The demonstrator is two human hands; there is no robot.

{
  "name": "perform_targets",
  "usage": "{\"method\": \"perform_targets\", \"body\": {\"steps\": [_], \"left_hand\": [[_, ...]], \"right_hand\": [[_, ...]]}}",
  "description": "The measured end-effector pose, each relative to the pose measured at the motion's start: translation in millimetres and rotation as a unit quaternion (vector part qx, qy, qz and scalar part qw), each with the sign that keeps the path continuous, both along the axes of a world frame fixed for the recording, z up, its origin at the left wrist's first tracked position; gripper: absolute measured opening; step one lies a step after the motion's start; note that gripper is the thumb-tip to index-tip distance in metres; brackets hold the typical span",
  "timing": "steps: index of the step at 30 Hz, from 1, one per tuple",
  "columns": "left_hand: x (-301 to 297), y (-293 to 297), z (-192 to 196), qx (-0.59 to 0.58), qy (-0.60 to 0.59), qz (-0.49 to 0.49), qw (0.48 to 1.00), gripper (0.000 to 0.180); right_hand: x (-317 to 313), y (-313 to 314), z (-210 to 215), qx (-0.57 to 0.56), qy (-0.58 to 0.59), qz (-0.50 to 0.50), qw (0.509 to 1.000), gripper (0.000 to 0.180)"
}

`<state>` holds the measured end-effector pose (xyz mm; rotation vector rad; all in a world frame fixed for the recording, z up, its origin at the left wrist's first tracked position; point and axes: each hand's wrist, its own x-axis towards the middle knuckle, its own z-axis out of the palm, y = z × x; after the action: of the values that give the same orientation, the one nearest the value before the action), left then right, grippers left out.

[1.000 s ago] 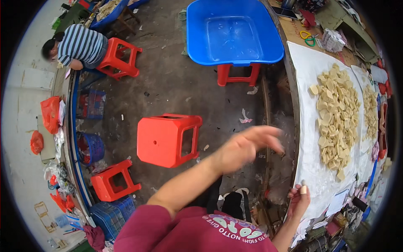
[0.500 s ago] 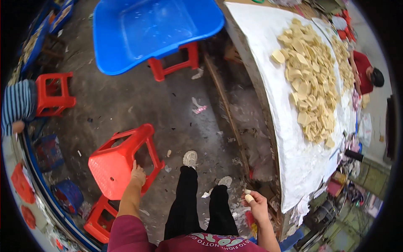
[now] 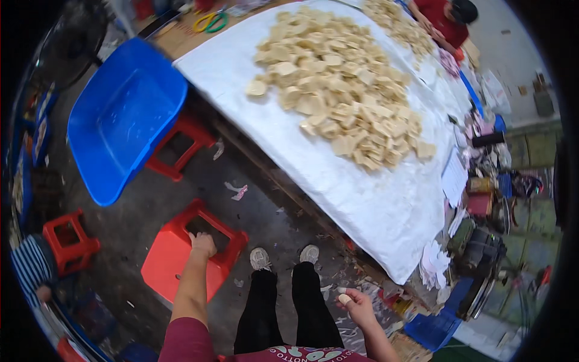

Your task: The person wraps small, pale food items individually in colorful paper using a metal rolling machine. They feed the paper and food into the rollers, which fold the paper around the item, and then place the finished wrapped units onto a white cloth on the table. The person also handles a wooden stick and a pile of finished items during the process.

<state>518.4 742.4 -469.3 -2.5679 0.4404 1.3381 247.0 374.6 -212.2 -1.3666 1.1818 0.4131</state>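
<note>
My left hand [image 3: 203,243] is closed on the edge of a red plastic stool [image 3: 172,256], beside the opening between its legs. The stool is tilted, with its square seat turned toward me and a small hole in the middle. My right hand [image 3: 359,306] is low near the table's front corner, fingers loosely curled with a small gap between thumb and index finger. Pale caps, which look like finger cots [image 3: 344,298], cover those two fingertips. On the white-covered table [image 3: 241,90] beyond lies a big pile of cream-coloured, curved foam-like pieces [image 3: 338,78].
A large blue tub [image 3: 129,114] rests on another red stool [image 3: 181,148] at the left. Farther left, a person in a striped top [image 3: 33,265] is near a red stool [image 3: 69,241]. Someone in a red top [image 3: 437,27] works across the table. Scissors [image 3: 216,22] lie at the far edge.
My view has swung right, closer to the table. The red stool in my left hand has turned and come away from the stool beneath. My right hand keeps its loose curl.
</note>
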Motion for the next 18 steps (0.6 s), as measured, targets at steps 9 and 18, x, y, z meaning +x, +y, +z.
{"method": "perform_targets", "body": {"steps": [9,18], "left_hand": [[1,-209,126,-0.370,0.071,0.108,0.920,0.034],[-188,-450,278,-0.339,0.489,0.403,0.695,0.054]], "right_hand": [[-140,-65,14,-0.008,0.020,-0.104,0.994,0.023],[-253,-250,56,-0.293,-0.034,-0.447,0.844,0.019]]}}
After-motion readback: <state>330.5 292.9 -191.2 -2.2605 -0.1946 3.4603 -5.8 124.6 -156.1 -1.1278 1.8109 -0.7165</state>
